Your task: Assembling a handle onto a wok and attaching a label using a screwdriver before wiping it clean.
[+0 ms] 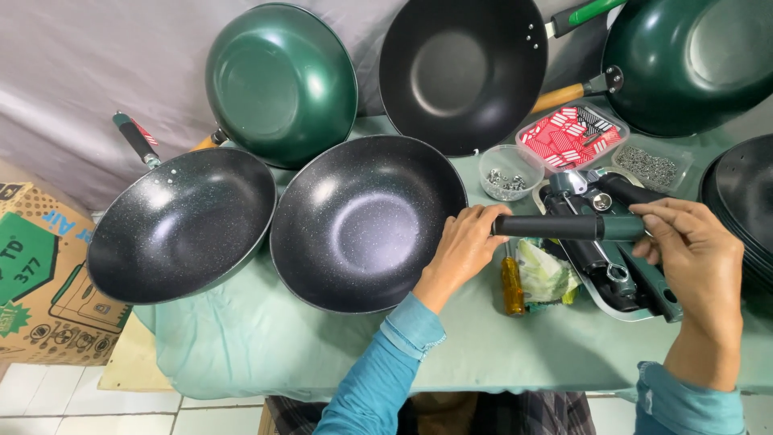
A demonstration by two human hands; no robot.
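Landmark: the middle wok, dark speckled, lying on the green cloth.

Far left of it, a printed cardboard box on the floor. Just left, touching its rim, a second speckled wok with its handle already on, probably set aside as done. Behind the middle wok, a green wok and a black wok lean against the backdrop, likely to save table room.

At the middle wok's right rim, the left hand is curled shut on the near end of a long dark handle, seemingly butting it to the rim. Right of that, the right hand pinches the handle's green far end, fingers partly closed, keeping it level.

Below the handle, right of the wok: a yellow-grip screwdriver. Behind: a small bowl of screws, a tray of spare handles, all in reach.
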